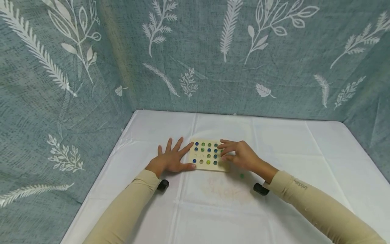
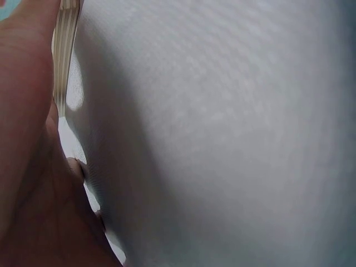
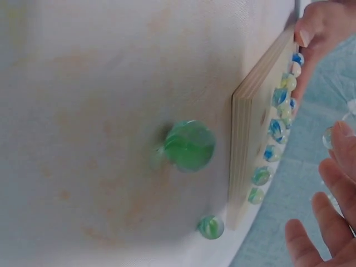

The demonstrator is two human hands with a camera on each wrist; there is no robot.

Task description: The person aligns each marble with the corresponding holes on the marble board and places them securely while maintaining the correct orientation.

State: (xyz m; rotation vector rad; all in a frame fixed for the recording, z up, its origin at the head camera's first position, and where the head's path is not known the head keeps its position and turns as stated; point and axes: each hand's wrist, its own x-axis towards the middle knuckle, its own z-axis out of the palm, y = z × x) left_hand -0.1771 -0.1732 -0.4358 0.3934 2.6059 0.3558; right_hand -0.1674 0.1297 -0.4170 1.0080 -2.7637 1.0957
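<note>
Left hand (image 1: 170,160) spread flat, steadying wooden board (image 1: 203,165) filled with marbles (image 1: 209,150); right hand (image 1: 240,156) pinches one.

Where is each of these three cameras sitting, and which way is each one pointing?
Head: worn on the head, looking down at the wooden board, both hands and both sleeves.
Left wrist: under the left hand, facing the white tablecloth; only palm and thumb show.
Right wrist: facing the board edge and green marble; fingertips show.
All three show the board.

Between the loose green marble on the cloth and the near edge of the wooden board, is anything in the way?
No. The right wrist view shows only bare white cloth between the green marble and the wooden board; a smaller marble lies off to the side.
</note>
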